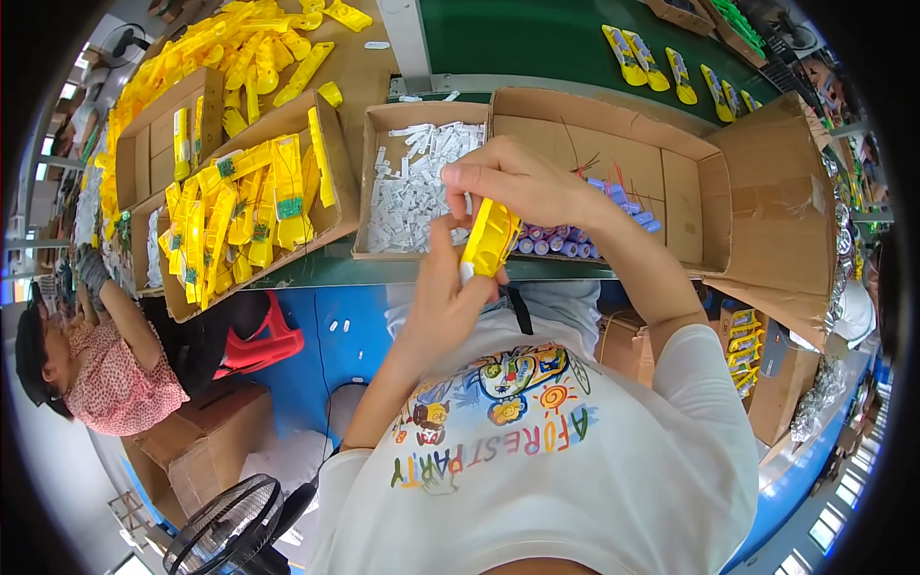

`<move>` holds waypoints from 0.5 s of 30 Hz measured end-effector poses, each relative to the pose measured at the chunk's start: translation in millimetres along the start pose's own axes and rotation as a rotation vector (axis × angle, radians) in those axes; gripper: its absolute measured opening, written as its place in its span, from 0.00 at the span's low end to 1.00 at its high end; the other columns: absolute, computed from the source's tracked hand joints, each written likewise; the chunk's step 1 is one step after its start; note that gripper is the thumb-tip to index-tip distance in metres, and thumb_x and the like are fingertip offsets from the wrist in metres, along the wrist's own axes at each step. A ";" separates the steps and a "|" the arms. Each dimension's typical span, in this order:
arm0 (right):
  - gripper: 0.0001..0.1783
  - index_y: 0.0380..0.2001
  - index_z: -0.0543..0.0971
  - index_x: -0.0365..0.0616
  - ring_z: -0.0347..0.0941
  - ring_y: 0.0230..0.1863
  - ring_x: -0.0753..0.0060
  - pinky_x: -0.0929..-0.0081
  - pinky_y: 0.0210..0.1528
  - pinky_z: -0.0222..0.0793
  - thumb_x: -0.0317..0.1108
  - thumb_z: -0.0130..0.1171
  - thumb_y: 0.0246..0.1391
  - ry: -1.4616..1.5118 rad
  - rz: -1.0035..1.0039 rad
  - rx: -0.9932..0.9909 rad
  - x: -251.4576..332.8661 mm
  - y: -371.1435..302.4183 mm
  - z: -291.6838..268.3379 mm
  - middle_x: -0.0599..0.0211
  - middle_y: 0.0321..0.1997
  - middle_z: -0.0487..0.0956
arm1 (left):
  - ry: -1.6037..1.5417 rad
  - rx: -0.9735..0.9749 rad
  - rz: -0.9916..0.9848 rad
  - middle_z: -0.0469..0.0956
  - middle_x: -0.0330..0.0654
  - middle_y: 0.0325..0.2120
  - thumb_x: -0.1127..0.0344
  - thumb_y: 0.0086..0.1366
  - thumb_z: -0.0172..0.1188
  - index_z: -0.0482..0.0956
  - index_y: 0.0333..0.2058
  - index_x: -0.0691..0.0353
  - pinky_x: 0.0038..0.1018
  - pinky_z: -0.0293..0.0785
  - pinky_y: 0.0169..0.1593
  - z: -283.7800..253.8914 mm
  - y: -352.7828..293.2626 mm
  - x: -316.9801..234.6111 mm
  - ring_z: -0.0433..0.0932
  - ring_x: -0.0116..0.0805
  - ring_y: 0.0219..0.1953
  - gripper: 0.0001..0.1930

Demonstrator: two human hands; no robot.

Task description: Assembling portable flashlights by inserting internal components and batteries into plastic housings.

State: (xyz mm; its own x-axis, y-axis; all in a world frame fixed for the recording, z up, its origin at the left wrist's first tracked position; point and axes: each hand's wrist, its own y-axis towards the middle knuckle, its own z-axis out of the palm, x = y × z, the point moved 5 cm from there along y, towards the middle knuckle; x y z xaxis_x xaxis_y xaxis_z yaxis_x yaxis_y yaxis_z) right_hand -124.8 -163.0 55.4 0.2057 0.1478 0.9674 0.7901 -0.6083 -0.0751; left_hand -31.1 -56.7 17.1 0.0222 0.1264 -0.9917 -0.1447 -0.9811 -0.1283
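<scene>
Yellow shell (491, 240) held upright at a slant between two bare hands

The shell is long and narrow, of glossy bright yellow plastic, with a hollow, moulded face showing raised edges and a recess. A white part shows at its lower end; along its right edge runs a darker strip, too small to identify. It is held in the air over the near edge of the work table, in front of the person's chest, its upper end leaning slightly to the right.

The left hand (448, 287) grips the lower part, thumb and fingers closed about it, the index finger raised alongside. The right hand (513, 182) arches over the upper end, its fingers curled and thumb pointing left; whether these pinch anything cannot be told.

Just beyond the hands stands a shallow carton (402, 117) of small white pieces (412, 182). To its right, a larger carton (680, 192) contains purple cylinders (575, 247), some with red wires. To the left, a tilted carton (340, 182) is filled with yellow casings, several bearing green circuit boards (289, 208); a heap of yellow parts (259, 48) lies behind. Farther off, yellow-and-grey units (628, 57) rest on a green surface (517, 48). At far left sits a co-worker (125, 383), near a red stool (264, 335).
</scene>
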 end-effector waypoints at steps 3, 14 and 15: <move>0.26 0.24 0.78 0.39 0.71 0.27 0.82 0.81 0.30 0.65 0.50 0.45 0.62 0.038 0.055 0.004 -6.6 3.6 -1.9 0.74 0.21 0.74 | -0.158 0.039 0.035 0.74 0.46 0.28 0.76 0.53 0.46 0.52 0.50 0.65 0.25 0.71 0.31 6.9 0.9 -0.2 0.74 0.32 0.25 0.24; 0.07 0.29 0.79 0.37 0.66 0.25 0.87 0.82 0.26 0.61 0.28 0.65 0.47 -0.227 -0.074 -0.507 9.6 -47.3 28.1 0.73 0.23 0.73 | -0.338 -0.122 0.090 0.70 0.46 0.40 0.53 0.71 0.34 0.47 0.56 0.59 0.25 0.71 0.35 -1.5 8.6 2.2 0.72 0.31 0.32 0.22; 0.06 0.28 0.79 0.37 0.65 0.23 0.88 0.82 0.24 0.60 0.28 0.65 0.47 -0.061 -0.041 -0.579 -0.9 -50.5 27.0 0.73 0.23 0.73 | -0.261 -0.157 0.162 0.69 0.45 0.42 0.54 0.71 0.31 0.47 0.58 0.59 0.25 0.70 0.37 0.2 8.8 -3.9 0.71 0.30 0.35 0.22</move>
State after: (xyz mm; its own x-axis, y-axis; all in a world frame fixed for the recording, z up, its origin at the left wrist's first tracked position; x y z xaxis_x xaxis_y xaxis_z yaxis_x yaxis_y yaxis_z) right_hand -149.3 -111.3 51.8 0.2282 0.2140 0.9498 0.3576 -0.9258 0.1227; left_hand -32.6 -65.8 19.8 -0.2456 -0.0199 -0.9692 0.0288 -0.9995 0.0133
